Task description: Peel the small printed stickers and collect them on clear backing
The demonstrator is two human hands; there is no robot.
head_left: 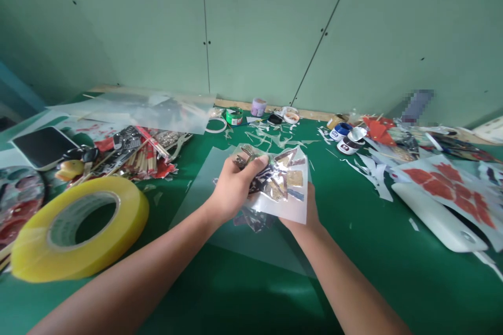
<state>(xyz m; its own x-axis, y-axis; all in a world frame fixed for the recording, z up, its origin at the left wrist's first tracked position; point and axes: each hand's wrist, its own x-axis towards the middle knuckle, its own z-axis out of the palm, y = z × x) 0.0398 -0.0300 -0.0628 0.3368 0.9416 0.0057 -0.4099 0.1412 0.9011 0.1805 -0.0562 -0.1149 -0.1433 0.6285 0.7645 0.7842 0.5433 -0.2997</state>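
Patterned sheet (294, 193) extends rightward from the left grip (232, 188) pinching it — over the right grip (311, 213), whose closure is hidden.

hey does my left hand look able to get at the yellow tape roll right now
Probably yes: the yellow tape roll is left of your left forearm with nothing seen on top. Your left hand is holding shiny pieces, though, so it would likely have to free itself first.

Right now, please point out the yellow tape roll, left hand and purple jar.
Yellow tape roll (132, 214), head view: ring's right side.
Left hand (230, 188), head view: near thumb base.
Purple jar (258, 108), head view: front wall.
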